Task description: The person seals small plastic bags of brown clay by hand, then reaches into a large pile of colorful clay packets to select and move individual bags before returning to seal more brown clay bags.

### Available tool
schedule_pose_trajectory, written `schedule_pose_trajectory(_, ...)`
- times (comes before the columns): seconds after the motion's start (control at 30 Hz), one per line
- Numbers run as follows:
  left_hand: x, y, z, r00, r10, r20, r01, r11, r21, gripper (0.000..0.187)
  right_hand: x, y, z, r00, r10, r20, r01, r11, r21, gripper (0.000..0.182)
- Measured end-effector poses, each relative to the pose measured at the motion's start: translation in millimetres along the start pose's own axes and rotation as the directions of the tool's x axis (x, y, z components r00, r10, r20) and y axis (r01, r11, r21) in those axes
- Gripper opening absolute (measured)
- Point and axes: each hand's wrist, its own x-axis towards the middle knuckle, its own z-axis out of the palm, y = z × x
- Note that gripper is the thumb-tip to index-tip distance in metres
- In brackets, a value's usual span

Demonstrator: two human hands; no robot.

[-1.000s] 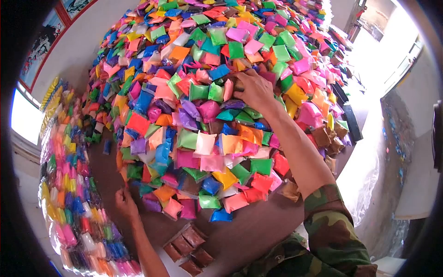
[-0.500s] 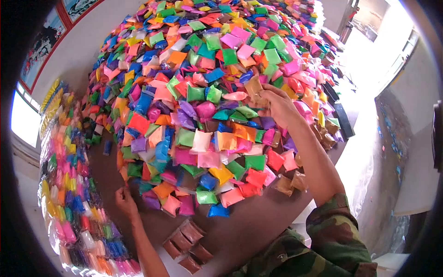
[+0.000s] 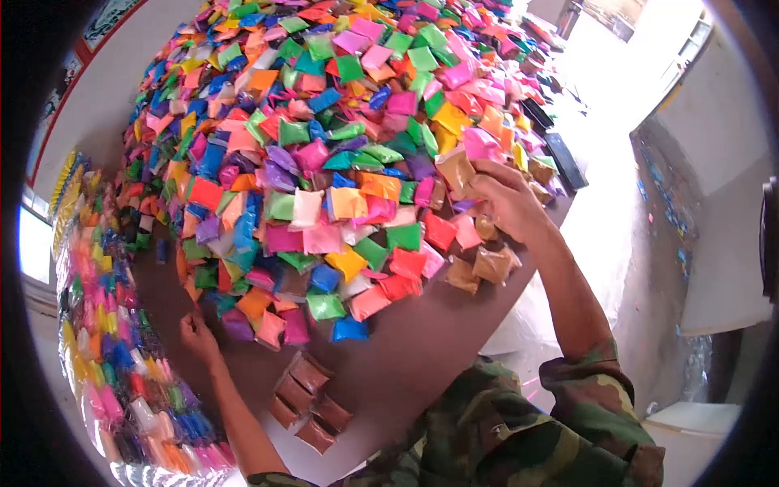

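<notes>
A tan packet (image 3: pixel 456 172) is pinched in the fingers of my right hand (image 3: pixel 511 201), over the right side of a large heap of colourful packets (image 3: pixel 324 162). Just below that hand, more tan packets (image 3: pixel 492 265) lie at the heap's lower right edge. My left hand (image 3: pixel 197 334) is near the table's left edge, beside the heap's lower left, with its fingers curled; whether they hold anything is too small to make out. Several brown packets (image 3: pixel 312 373) lie together on the table (image 3: pixel 389 373) near my body.
On the left stands a long row of bagged colourful packets (image 3: pixel 122 349). A black object (image 3: pixel 565 161) lies at the table's right edge. Framed pictures hang on the left wall, and a bright doorway is at the upper right. Small scraps lie on the floor at right.
My right hand has moved with the tan packet down toward the tan packets at the heap's right edge. The whole view has shifted, so the heap appears further left and higher.
</notes>
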Motion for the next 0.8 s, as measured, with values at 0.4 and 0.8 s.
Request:
schedule_pose_trajectory(0.4,8,-19,3,0.996,0.083,-0.010,-0.083,0.996,0.028,0.027,-60,40,-7,0.846,-0.468,0.256,0.309,0.038,-0.950,0.051)
schedule_pose_trajectory(0.8,-2,8,-8,0.996,-0.064,0.070,0.062,0.998,0.029,0.033,-9,5,-27,0.808,-0.589,0.016,0.364,0.477,-0.800,0.031)
